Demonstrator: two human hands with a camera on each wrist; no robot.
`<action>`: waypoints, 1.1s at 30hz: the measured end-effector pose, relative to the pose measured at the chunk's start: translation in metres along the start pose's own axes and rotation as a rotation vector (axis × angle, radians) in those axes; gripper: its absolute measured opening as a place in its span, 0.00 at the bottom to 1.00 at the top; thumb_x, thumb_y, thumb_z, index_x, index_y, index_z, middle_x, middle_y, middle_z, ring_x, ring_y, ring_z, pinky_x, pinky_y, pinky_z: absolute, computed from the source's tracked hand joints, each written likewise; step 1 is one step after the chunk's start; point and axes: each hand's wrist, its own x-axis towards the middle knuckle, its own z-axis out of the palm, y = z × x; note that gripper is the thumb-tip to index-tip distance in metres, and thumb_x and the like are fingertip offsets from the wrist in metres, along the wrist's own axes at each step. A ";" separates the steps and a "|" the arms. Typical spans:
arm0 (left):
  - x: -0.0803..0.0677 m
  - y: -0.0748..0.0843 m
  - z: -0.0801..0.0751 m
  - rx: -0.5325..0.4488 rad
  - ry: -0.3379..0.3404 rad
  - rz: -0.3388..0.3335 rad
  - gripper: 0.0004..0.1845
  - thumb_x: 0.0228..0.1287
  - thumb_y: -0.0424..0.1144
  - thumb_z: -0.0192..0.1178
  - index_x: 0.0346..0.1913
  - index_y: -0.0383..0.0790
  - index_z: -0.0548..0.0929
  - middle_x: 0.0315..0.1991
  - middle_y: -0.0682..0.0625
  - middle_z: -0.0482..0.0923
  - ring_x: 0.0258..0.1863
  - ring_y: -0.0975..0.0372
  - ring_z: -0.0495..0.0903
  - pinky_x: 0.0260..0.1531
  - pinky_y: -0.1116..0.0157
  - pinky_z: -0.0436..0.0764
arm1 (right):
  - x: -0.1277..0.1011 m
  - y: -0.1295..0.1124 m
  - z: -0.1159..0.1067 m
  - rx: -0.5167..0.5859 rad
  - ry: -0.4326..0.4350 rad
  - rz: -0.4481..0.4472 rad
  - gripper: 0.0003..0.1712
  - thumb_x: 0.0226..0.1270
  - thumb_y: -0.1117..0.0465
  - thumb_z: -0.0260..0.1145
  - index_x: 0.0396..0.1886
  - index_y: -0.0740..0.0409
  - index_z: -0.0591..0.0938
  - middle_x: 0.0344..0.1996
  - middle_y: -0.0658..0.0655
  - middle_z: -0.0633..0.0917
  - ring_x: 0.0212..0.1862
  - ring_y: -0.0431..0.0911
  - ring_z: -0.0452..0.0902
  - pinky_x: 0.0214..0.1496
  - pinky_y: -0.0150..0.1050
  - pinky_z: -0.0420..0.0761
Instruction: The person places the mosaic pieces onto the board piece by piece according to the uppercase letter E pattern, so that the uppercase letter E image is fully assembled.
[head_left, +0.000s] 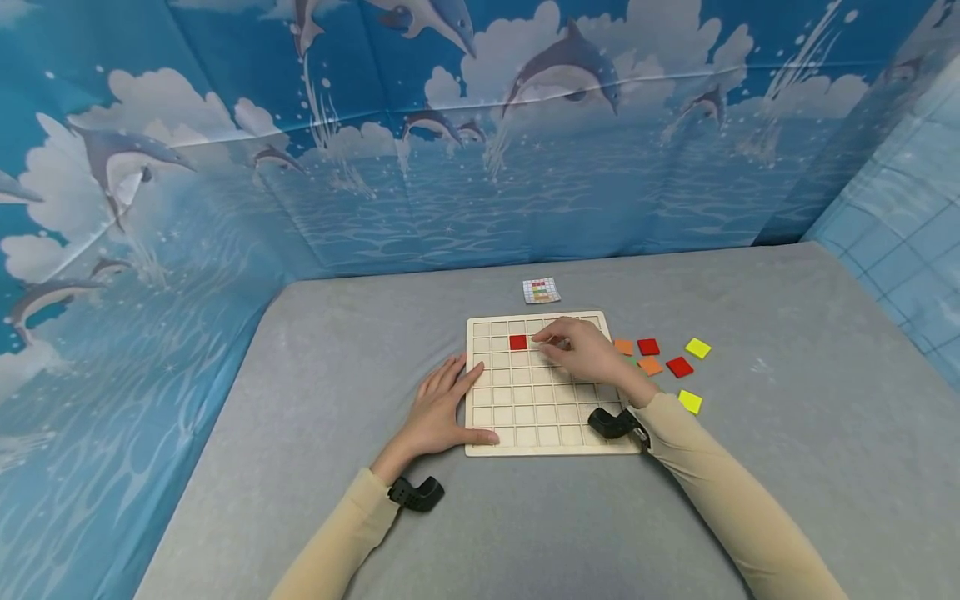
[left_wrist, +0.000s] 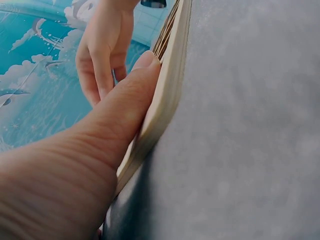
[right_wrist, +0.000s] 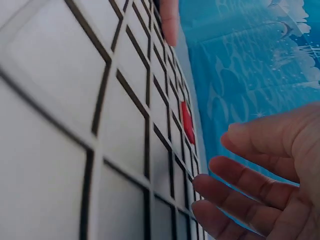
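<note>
The left hand (head_left: 438,412) lies flat against the grid board's (head_left: 536,417) left edge on the counter (head_left: 300,375), steadying it, while the right hand (head_left: 588,354), fingers loosely apart and empty, hovers beside the seated red tile (head_left: 517,342).

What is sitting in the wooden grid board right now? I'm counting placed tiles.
One red tile sits in a cell of the wooden grid board, second row from the far edge. The right hand hovers over cells just right of it, hiding them. The other visible cells are bare.
</note>
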 end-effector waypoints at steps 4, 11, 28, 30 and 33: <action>0.000 0.000 0.000 0.002 0.003 0.016 0.56 0.46 0.67 0.67 0.75 0.50 0.52 0.75 0.44 0.41 0.73 0.53 0.37 0.65 0.46 0.45 | -0.016 0.003 -0.015 -0.010 0.010 0.027 0.13 0.69 0.64 0.60 0.50 0.64 0.83 0.45 0.59 0.82 0.42 0.50 0.78 0.41 0.46 0.78; 0.000 0.000 0.001 0.012 -0.014 0.005 0.57 0.47 0.67 0.66 0.76 0.51 0.51 0.75 0.45 0.39 0.73 0.54 0.36 0.66 0.48 0.43 | -0.044 0.017 -0.039 -0.108 0.037 0.102 0.14 0.70 0.64 0.59 0.50 0.66 0.82 0.44 0.61 0.81 0.40 0.54 0.76 0.41 0.49 0.75; -0.002 0.001 0.000 0.002 0.001 0.016 0.56 0.47 0.66 0.67 0.75 0.49 0.52 0.75 0.44 0.42 0.73 0.52 0.38 0.65 0.48 0.43 | -0.070 0.049 -0.061 -0.375 0.074 0.223 0.25 0.65 0.57 0.65 0.55 0.72 0.77 0.48 0.71 0.76 0.48 0.62 0.70 0.46 0.57 0.70; -0.002 0.001 0.000 0.003 0.005 0.021 0.56 0.47 0.66 0.67 0.75 0.49 0.52 0.75 0.44 0.42 0.73 0.52 0.38 0.65 0.47 0.44 | -0.071 0.051 -0.062 -0.386 0.072 0.218 0.24 0.65 0.58 0.66 0.53 0.72 0.78 0.45 0.70 0.77 0.45 0.60 0.70 0.43 0.56 0.71; -0.002 0.001 0.000 0.013 0.003 0.016 0.56 0.47 0.66 0.67 0.76 0.49 0.52 0.75 0.45 0.41 0.73 0.53 0.38 0.66 0.48 0.44 | -0.071 0.055 -0.066 -0.388 0.075 0.205 0.21 0.63 0.60 0.67 0.50 0.72 0.80 0.42 0.68 0.79 0.43 0.59 0.71 0.41 0.54 0.71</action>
